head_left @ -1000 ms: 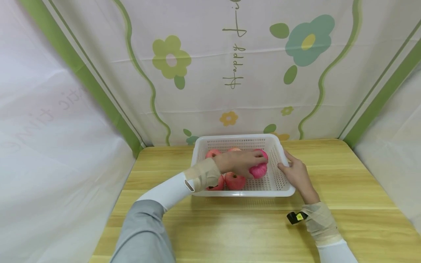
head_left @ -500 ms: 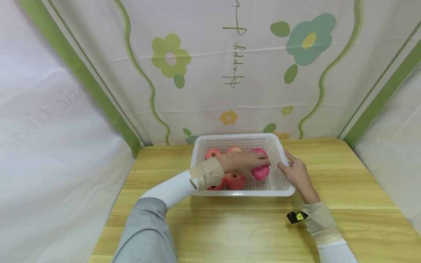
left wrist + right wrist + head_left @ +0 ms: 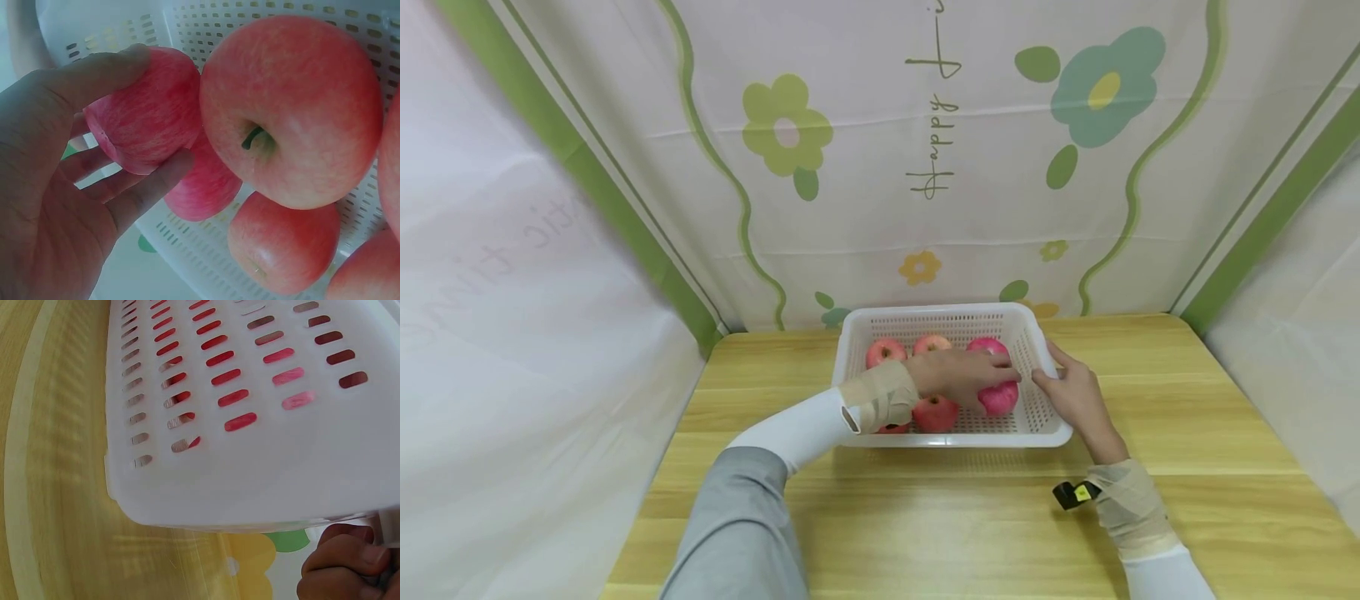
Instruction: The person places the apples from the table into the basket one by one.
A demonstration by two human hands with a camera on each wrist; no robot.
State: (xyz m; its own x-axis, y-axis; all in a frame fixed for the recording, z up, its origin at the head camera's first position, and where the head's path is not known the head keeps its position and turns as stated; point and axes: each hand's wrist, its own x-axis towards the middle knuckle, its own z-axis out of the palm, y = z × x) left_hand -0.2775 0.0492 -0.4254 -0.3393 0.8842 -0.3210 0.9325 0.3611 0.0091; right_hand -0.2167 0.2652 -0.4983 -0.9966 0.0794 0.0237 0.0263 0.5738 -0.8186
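Note:
My left hand [image 3: 962, 377] reaches into a white perforated plastic basket [image 3: 947, 441] and holds a deep-pink apple [image 3: 999, 400] near its right end. In the left wrist view, thumb and fingers curl round this apple [image 3: 153, 115]. A second pink apple [image 3: 987, 343] lies just beyond it, partly covered by the fingers. My right hand [image 3: 1078, 400] grips the basket's right rim, with curled fingers showing in the right wrist view. Several paler red apples sit to the left, among them a near one [image 3: 936, 413] and a far one [image 3: 886, 352]; my left wrist partly hides another.
The basket stands on a wooden table [image 3: 940, 517], close to the flower-printed curtain [image 3: 850, 217] at the back. White cloth walls [image 3: 535, 333] rise on both sides. A small black device [image 3: 1075, 495] sits on the right wrist.
My left hand has shifted slightly right and toward me, and the nearer pink apple has moved with it. The right hand keeps its grip on the rim.

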